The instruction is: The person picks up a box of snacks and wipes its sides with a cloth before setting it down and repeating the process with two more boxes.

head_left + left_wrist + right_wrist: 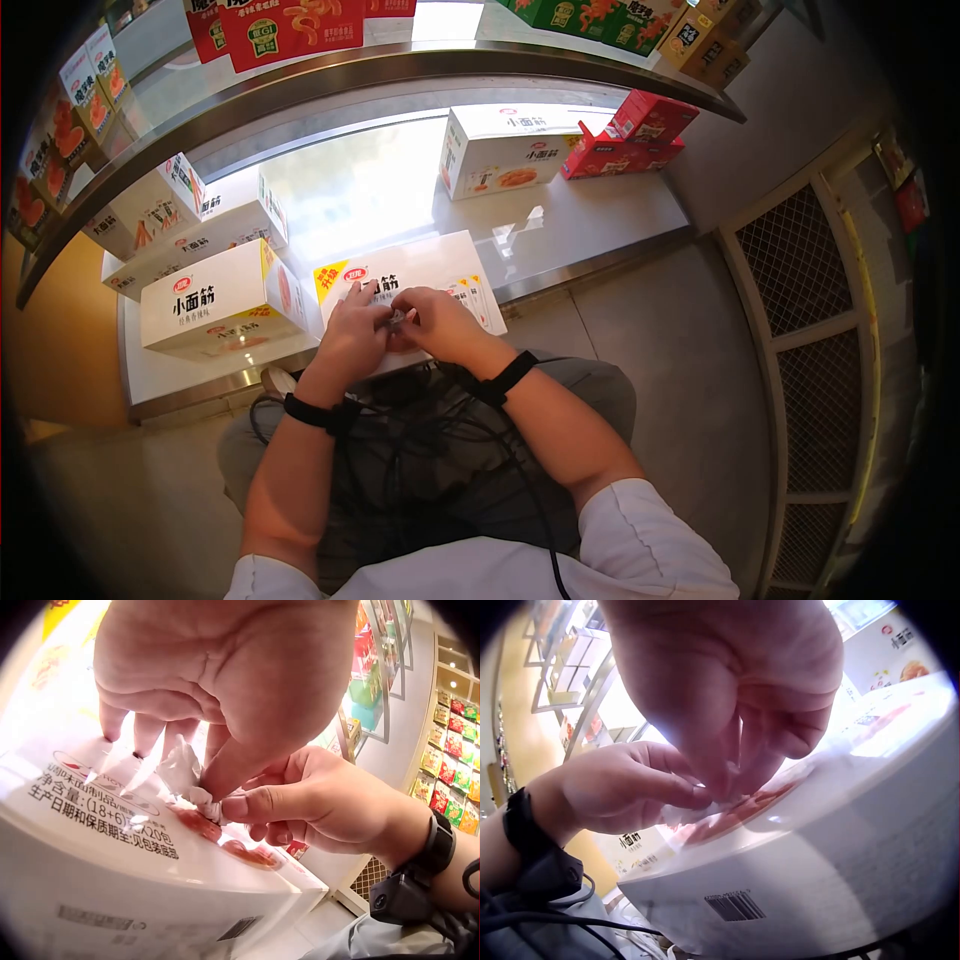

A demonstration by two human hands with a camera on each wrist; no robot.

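Observation:
Both hands meet over a white printed carton [438, 254] that lies in front of the person on the lit display. Between the fingertips is a small crumpled white scrap [182, 769] of thin, tissue-like material. In the left wrist view my left hand [352, 338] pinches it near the thumb, while its other fingertips rest on the carton top. From the other side my right hand [447, 326] pinches the same scrap with thumb and forefinger. Beneath the fingers shows the carton's reddish food picture [251, 855]. A barcode [735, 906] is on the carton's side.
A similar carton [205, 300] stands close to the left, with more cartons [200, 238] behind it. Farther back are a white carton [500, 150] and red boxes [625, 150]. A shelf edge [400, 68] crosses above. Black cables [440, 410] lie across the lap.

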